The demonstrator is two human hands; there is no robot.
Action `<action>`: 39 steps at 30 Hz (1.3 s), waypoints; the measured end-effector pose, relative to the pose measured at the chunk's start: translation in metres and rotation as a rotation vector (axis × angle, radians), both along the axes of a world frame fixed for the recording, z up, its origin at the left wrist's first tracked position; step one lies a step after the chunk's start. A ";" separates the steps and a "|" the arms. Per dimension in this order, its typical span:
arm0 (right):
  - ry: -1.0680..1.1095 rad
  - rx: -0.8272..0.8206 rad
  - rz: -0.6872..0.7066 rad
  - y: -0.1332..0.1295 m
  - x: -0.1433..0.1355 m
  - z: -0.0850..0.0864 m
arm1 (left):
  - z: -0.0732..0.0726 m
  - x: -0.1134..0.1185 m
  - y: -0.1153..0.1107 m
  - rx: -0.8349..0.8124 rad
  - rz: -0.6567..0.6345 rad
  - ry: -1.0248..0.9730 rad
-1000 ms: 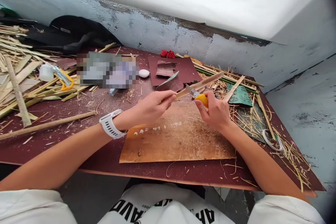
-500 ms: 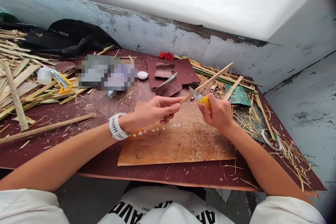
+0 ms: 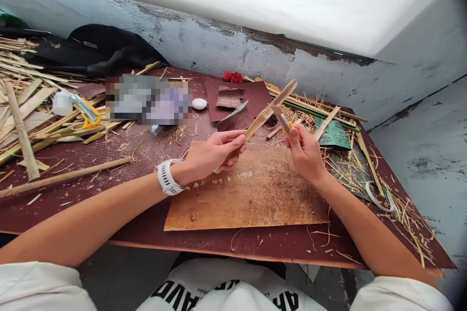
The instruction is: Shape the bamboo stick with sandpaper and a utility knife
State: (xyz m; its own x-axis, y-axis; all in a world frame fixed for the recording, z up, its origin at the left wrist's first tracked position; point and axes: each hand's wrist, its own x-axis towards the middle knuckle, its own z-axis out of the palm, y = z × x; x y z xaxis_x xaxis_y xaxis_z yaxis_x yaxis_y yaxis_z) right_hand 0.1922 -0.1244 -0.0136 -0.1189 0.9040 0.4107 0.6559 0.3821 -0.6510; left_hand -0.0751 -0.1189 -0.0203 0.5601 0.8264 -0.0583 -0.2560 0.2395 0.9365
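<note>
My left hand [image 3: 224,151] is closed on the lower end of a bamboo strip [image 3: 261,117], which slants up and away to the right with its pale face showing. In my right hand [image 3: 305,151] is a yellow-handled utility knife [image 3: 283,120]. Its blade points up and left, at the strip's right edge; whether it touches cannot be made out. Below both hands lies a worn wooden board [image 3: 251,201] sprinkled with fine shavings.
Bamboo strips [image 3: 25,116] pile up at the left, with another yellow cutter [image 3: 86,111]. Green sandpaper [image 3: 332,132], shavings and a tape ring [image 3: 380,196] lie right. A white egg-shaped object [image 3: 199,104] and red sheets [image 3: 239,95] sit behind the board. A wall borders the back.
The strip has turned over in my left hand, its broad pale face now showing and its tip further left. My right hand has rotated the knife so the blade points more upward.
</note>
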 end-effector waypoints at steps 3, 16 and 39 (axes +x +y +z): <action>0.324 -0.210 0.137 0.003 -0.001 0.001 | 0.001 0.000 -0.001 0.019 -0.005 0.015; 0.585 -0.484 0.460 -0.009 -0.016 0.013 | 0.008 -0.006 0.005 0.040 0.115 0.030; -0.312 0.247 0.008 -0.005 0.005 0.005 | -0.001 -0.005 0.004 0.575 0.165 0.464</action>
State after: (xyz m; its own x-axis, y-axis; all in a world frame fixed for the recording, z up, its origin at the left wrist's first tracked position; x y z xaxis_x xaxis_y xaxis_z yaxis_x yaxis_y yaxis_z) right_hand 0.1975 -0.1296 -0.0082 -0.2792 0.7807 0.5591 0.8036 0.5087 -0.3089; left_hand -0.0806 -0.1145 -0.0210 0.4494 0.8689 0.2075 0.2045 -0.3261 0.9229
